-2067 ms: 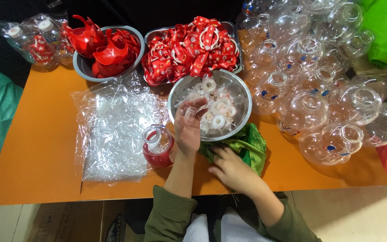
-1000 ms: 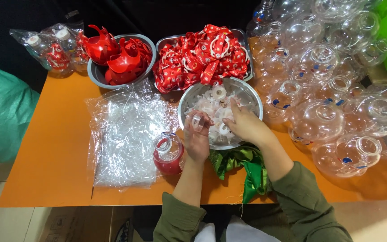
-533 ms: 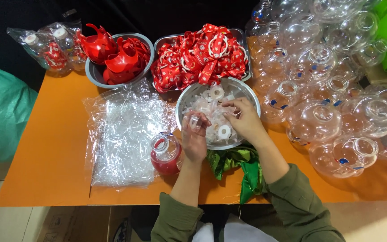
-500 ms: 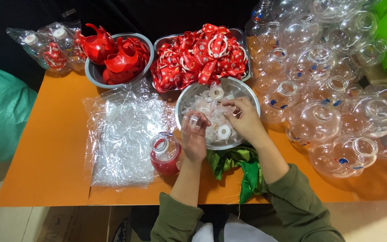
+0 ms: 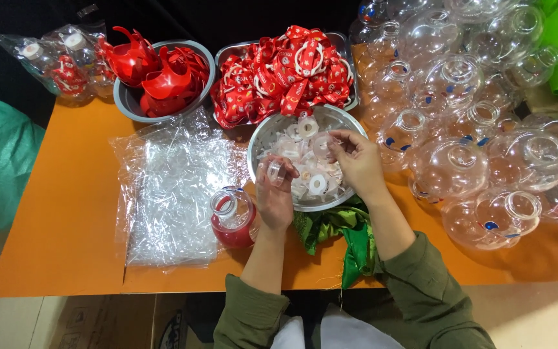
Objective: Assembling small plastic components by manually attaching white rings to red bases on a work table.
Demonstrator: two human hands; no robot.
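Note:
My left hand (image 5: 275,194) holds a small clear plastic cap (image 5: 275,171) over the near-left rim of a steel bowl (image 5: 259,139) full of white and clear ring caps (image 5: 309,184). My right hand (image 5: 358,163) reaches into the same bowl from the right, fingertips pinching among the caps; whether it holds one I cannot tell. A round clear bottle with a red base (image 5: 232,218) stands just left of my left hand.
A stack of clear plastic bags (image 5: 169,187) lies at left. Behind stand a bowl of red plastic parts (image 5: 156,71) and a tray of red ribbons (image 5: 282,71). Several clear round bottles (image 5: 473,129) crowd the right side. A green cloth (image 5: 343,229) lies by the table's front edge.
My right hand came up from the table's front edge into the steel bowl. My left hand has stayed at the bowl's left rim with the cap.

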